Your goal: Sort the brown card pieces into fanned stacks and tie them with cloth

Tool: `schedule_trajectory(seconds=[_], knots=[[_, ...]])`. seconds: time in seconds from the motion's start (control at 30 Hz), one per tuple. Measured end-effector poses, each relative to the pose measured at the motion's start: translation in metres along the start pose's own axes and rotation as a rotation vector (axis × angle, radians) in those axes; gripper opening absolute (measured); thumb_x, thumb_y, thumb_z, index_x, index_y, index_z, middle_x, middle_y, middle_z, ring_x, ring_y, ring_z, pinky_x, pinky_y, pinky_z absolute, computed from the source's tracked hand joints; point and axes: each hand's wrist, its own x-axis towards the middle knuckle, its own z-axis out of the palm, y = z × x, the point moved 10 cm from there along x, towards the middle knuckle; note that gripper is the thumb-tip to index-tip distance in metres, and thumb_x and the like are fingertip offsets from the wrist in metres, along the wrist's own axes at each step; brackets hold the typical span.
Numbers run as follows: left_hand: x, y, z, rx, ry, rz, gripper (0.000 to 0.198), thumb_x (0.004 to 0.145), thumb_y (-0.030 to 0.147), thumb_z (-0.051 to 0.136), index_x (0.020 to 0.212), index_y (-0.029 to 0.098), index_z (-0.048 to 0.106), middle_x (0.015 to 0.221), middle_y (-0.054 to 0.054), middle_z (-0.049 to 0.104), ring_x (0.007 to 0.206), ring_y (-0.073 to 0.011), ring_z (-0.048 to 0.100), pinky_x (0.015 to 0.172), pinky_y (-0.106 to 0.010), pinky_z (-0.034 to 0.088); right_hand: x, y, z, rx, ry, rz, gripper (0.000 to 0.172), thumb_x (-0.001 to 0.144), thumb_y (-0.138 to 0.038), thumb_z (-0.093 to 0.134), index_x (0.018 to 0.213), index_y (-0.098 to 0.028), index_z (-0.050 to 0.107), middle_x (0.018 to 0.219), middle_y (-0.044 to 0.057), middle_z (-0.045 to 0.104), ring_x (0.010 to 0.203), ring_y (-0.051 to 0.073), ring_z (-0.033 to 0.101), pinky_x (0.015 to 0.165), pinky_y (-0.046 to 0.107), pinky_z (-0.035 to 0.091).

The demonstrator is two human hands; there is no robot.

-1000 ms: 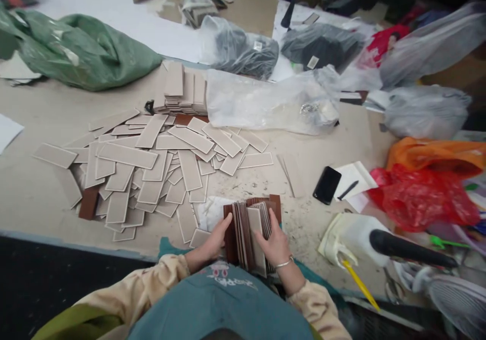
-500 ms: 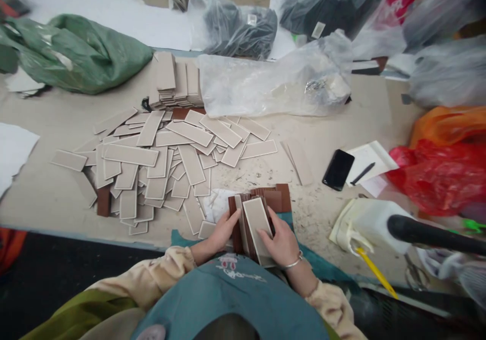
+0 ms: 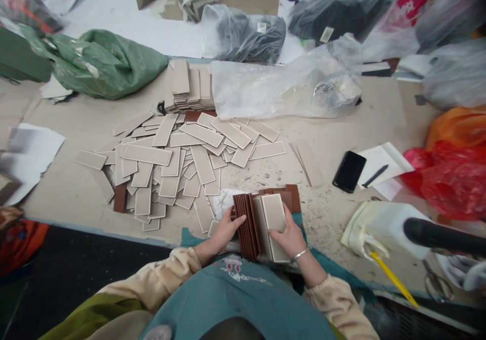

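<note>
My left hand (image 3: 227, 227) grips the left side of an upright stack of brown and grey rectangular pieces (image 3: 250, 223) at the table's near edge. My right hand (image 3: 290, 236) closes on the right side of that stack, its fingers on a grey piece (image 3: 274, 218) that faces up at the stack's right. A loose heap of grey rectangular pieces (image 3: 178, 162) spreads over the table to the left and beyond the stack. A neat pile of the same pieces (image 3: 189, 84) stands further back.
A clear plastic bag (image 3: 284, 89) lies behind the heap, a green sack (image 3: 106, 64) at the back left. A black phone (image 3: 349, 172), paper with a pen (image 3: 381, 163), a white jug (image 3: 379, 227) with a black handle and a red bag (image 3: 448, 178) lie on the right.
The view has shifted a little, moving everything right. My right hand has tilted a grey piece further away from the stack's brown pieces; my left hand stays on the stack's left side.
</note>
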Motion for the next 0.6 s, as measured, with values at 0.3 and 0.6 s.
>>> schedule_trajectory(seconds=[0.3,0.6], knots=[[-0.009,-0.009,-0.008,-0.126,-0.054,-0.184,0.049,0.071,0.034,0.066,0.117,0.023,0.055,0.117,-0.008,0.066,0.108,-0.0275,0.06,0.085,-0.039,0.051,-0.003,0.0,-0.007,-0.095,0.073,0.032,0.067,0.072,-0.03,0.059,0.135,-0.019,0.041,0.101,0.008,0.07,0.088,0.026,0.067,0.078,0.038,0.053],[-0.013,-0.031,-0.01,-0.159,-0.186,-0.282,0.052,0.064,0.037,0.077,0.109,0.018,0.06,0.108,-0.01,0.07,0.099,-0.0275,0.065,0.086,-0.042,0.05,-0.017,-0.037,0.037,-0.057,-0.033,-0.126,0.066,0.07,-0.026,0.06,0.134,-0.018,0.046,0.124,0.012,0.061,0.108,0.028,0.06,0.094,0.041,0.048]])
